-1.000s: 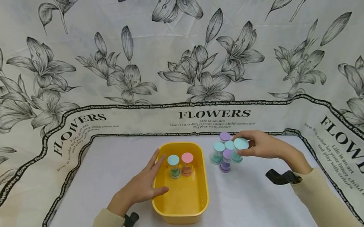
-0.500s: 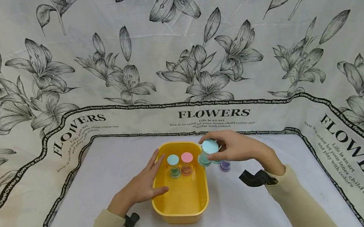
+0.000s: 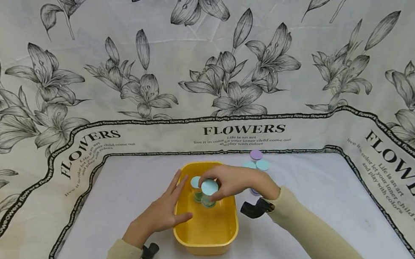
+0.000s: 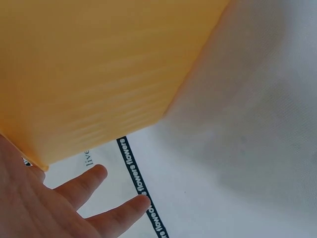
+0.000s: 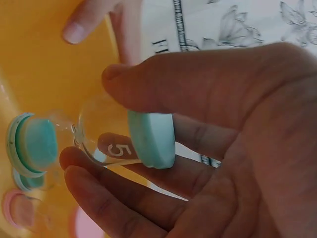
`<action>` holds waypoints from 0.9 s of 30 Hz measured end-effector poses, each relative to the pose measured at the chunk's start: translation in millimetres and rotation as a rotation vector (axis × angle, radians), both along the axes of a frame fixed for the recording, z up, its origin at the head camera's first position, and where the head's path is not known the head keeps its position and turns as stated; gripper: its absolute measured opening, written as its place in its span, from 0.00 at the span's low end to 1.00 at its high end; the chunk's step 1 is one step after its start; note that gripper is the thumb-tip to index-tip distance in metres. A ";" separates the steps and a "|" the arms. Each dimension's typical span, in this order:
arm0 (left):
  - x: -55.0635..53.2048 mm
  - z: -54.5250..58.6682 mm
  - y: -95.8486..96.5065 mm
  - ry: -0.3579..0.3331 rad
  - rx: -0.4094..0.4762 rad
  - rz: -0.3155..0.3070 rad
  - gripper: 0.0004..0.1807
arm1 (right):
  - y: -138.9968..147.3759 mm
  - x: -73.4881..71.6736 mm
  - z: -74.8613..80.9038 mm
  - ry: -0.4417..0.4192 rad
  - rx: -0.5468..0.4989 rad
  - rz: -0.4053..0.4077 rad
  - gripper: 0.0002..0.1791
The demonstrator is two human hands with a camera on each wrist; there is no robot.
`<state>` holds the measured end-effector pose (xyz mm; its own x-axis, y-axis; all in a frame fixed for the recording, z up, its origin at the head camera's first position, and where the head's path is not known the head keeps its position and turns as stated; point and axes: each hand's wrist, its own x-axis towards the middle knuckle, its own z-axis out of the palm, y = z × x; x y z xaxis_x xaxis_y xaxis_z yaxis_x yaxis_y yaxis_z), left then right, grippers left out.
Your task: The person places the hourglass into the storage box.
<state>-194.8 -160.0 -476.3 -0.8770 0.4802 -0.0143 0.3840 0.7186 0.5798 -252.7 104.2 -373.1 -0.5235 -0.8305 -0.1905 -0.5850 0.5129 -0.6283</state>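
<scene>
In the head view my right hand [image 3: 232,181] holds a teal-capped sand timer [image 3: 209,188] over the yellow plastic bin [image 3: 207,249]. The right wrist view shows this timer [image 5: 153,141] pinched between thumb and fingers, a "5" on its clear glass and teal sand at the far end. Another blue-capped timer [image 3: 196,182] stands upright inside the bin. A pink-capped timer [image 5: 17,210] appears at the lower left of the right wrist view; my right hand hides it from the head camera. My left hand [image 3: 159,214] rests at the bin's left rim, fingers straight and spread.
Right of the bin, several more timers stand grouped on the white tabletop [image 3: 300,238], among them a purple-capped one [image 3: 256,154] and a teal-capped one [image 3: 262,164]; my right arm partly covers them. A flower-printed cloth [image 3: 246,129] rises behind the table.
My right hand has carried the teal-capped sand timer leftward from the group on the table to over the bin. My left hand has stayed at the rim.
</scene>
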 end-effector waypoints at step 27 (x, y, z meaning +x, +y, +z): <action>-1.2 -1.5 -0.7 0.015 -0.012 0.000 0.58 | -51.2 -10.5 -49.1 0.047 0.299 0.047 0.23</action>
